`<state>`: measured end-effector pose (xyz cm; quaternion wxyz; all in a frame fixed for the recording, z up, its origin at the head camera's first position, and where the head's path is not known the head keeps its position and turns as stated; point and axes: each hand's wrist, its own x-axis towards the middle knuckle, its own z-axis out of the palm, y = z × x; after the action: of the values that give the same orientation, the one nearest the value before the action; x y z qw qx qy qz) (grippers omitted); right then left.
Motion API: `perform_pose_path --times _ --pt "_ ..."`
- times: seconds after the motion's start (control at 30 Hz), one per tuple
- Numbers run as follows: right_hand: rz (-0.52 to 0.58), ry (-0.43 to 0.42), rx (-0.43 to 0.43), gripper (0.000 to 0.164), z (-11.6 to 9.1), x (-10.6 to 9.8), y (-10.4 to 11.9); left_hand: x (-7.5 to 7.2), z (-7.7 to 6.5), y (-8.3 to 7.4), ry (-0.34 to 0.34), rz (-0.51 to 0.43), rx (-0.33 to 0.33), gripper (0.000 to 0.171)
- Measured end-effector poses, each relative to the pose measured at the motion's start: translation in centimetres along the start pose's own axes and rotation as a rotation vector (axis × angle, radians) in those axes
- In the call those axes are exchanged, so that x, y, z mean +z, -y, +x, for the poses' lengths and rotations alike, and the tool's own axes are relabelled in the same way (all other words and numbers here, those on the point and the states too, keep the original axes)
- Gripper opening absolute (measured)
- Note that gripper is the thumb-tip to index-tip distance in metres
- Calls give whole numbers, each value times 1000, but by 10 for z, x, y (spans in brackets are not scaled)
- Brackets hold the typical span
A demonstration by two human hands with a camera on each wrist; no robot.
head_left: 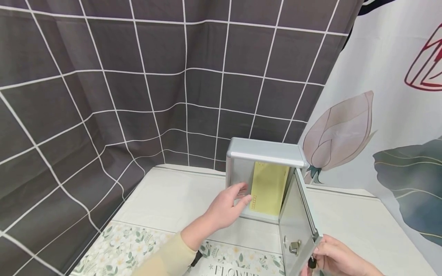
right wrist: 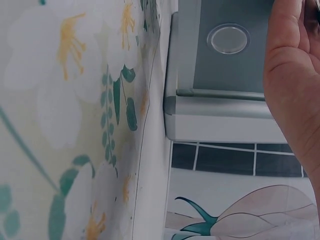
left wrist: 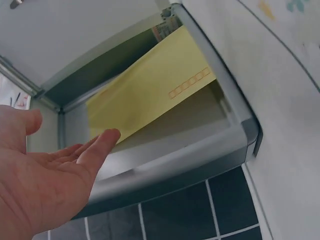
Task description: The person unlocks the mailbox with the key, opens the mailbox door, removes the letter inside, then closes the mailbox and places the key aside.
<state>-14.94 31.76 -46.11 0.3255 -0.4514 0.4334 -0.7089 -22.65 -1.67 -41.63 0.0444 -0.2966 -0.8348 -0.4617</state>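
A grey metal box (head_left: pixel 266 147) stands upright with its door (head_left: pixel 298 218) swung out toward the front right. Inside it leans a yellow envelope (head_left: pixel 268 189) with a row of small printed squares near one end. My left hand (head_left: pixel 226 207) is at the box's opening, fingers loosely extended and nothing in them. In the left wrist view its fingertips overlap the edge of the envelope (left wrist: pixel 145 90). My right hand (head_left: pixel 340 257) grips the door's free edge, beside a black-headed key (head_left: pixel 312 263). A metal lock (head_left: pixel 294 247) sits on the door's inner face.
A white table cover (head_left: pixel 172 195) with a flowered front band (head_left: pixel 138 241) lies under the box. Behind hangs a dark curtain (head_left: pixel 203 92) with white grid lines. To the right is a white cloth (head_left: pixel 362 65) printed with a lotus. Some banknote-like paper (left wrist: pixel 167 29) lies behind the envelope.
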Motion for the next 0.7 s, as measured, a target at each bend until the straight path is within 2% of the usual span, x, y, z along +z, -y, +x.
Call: perform_pose_path --times 0.13,0.27,0.4,0.57,0.7 --pt "30 -18 20 56 -2 2 1 10 6 2 5 -11 -29 65" --pt "83 -32 48 56 -2 3 2 18 12 1 2 1 -103 71" --pt "67 -21 28 56 0 2 1 25 19 -2 -19 36 -176 76" --pt "74 -23 25 57 0 3 1 33 30 -2 -62 63 -211 73" --pt "72 -33 35 57 -1 4 1 38 38 2 -95 34 -227 69"
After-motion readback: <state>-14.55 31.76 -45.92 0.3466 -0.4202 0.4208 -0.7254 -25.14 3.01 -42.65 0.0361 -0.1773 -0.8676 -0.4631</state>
